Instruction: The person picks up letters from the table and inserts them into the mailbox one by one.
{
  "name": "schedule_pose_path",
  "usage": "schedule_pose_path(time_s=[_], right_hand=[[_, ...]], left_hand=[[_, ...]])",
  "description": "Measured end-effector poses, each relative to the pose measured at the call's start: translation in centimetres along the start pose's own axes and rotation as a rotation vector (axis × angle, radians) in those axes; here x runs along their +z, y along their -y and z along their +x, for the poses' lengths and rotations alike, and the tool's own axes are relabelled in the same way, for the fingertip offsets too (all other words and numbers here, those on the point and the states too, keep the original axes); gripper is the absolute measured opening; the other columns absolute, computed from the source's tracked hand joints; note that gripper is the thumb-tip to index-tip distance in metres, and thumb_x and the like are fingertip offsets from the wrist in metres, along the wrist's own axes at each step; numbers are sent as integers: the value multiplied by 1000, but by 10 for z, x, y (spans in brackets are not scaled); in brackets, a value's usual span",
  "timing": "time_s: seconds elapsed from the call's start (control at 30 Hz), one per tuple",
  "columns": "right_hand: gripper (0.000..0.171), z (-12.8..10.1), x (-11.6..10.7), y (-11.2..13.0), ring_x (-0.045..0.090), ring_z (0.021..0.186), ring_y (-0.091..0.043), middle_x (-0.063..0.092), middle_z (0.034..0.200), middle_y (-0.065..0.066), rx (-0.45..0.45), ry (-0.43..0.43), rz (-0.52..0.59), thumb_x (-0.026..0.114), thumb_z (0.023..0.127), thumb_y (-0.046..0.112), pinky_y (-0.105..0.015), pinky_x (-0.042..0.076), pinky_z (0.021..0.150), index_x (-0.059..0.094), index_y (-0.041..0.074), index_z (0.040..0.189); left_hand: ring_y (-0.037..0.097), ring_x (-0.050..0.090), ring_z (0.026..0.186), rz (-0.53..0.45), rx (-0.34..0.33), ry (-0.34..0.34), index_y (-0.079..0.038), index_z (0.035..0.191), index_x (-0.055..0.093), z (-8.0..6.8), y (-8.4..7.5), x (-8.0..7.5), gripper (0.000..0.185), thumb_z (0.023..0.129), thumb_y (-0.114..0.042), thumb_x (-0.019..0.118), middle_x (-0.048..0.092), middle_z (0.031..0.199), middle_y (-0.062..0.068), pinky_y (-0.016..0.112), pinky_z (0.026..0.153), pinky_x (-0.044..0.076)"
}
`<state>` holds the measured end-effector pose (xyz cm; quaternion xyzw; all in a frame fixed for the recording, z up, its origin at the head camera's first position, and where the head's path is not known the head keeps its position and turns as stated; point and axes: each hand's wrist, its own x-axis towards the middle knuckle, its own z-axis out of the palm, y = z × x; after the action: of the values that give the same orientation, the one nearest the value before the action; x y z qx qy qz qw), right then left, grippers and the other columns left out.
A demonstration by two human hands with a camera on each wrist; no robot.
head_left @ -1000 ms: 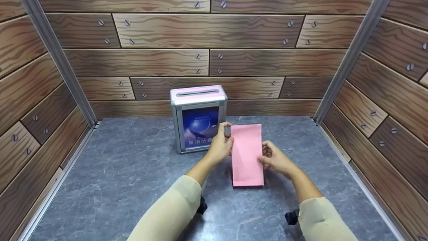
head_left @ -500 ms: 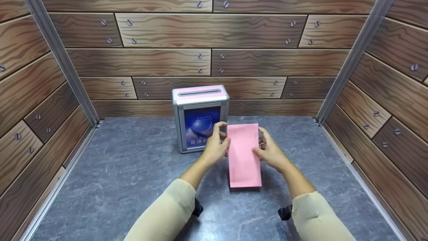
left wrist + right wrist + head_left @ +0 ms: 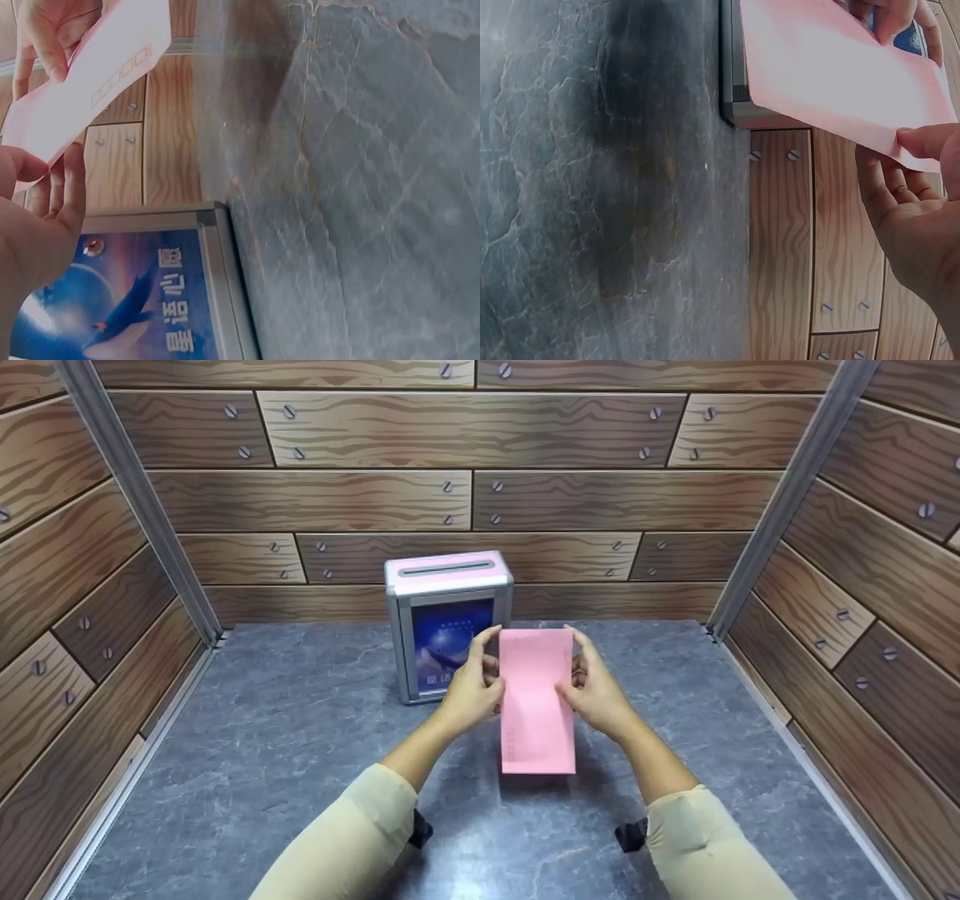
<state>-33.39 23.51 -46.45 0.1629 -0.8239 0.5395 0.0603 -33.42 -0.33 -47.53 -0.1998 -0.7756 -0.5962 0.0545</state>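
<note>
**Two hands hold a pink envelope in front of a slotted box**

Wood-grain walls [image 3: 465, 495] with screw heads close in the far side and both flanks of the scene, with grey metal posts [image 3: 135, 502] at the two far corners. Below them lies a grey, marble-patterned surface [image 3: 285, 750].

At the far middle of the surface stands a box [image 3: 442, 615] with a silver frame, a pink top with a long slot, and a blue picture panel on its near face. In the left wrist view the panel shows a bird and pale lettering [image 3: 142, 300].

Just near and right of the box, a pink envelope [image 3: 535, 701] is held above the surface, long edge running near to far, its far end overlapping the box's right lower corner in the head view. A row of small printed squares sits by its near left corner [image 3: 512, 750]; the left wrist view shows them too [image 3: 120, 75].

The left hand [image 3: 471, 684] pinches the envelope's left edge near the far end, thumb on the upper face and fingers curled behind. The right hand [image 3: 592, 690] pinches the right edge opposite it in the same way; the right wrist view shows the thumb on the envelope's corner [image 3: 922, 142] with the fingers loosely bent beneath. Both forearms wear pale beige sleeves [image 3: 352, 840], each with a dark wrist mount [image 3: 631, 834].
</note>
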Motion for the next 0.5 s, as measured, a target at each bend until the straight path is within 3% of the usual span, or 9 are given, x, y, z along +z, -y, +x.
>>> schedule_pose_path(time_s=[0.13,0.4,0.5], right_hand=[[93,2,1,3,65,85,-23,61,111,-25,-14,13,3,64,96,-13,-26,60,63,20,16,173],[96,3,2,14,62,88,-23,56,112,-21,-20,55,-18,62,98,-14,-32,67,67,17,22,174],[98,4,3,20,62,88,-21,55,111,-20,-15,69,-18,62,97,-16,-32,68,68,19,25,174]], left_hand=[[17,68,81,-19,-7,28,-26,170,24,-3,-3,-9,82,102,7,55,63,119,18,57,66,68],[20,72,85,-33,-23,30,-27,170,24,-9,-8,-24,84,102,10,56,64,125,21,60,71,68],[20,73,88,-43,-30,40,-27,170,23,-11,-11,-30,85,102,9,57,63,127,21,54,69,69]])
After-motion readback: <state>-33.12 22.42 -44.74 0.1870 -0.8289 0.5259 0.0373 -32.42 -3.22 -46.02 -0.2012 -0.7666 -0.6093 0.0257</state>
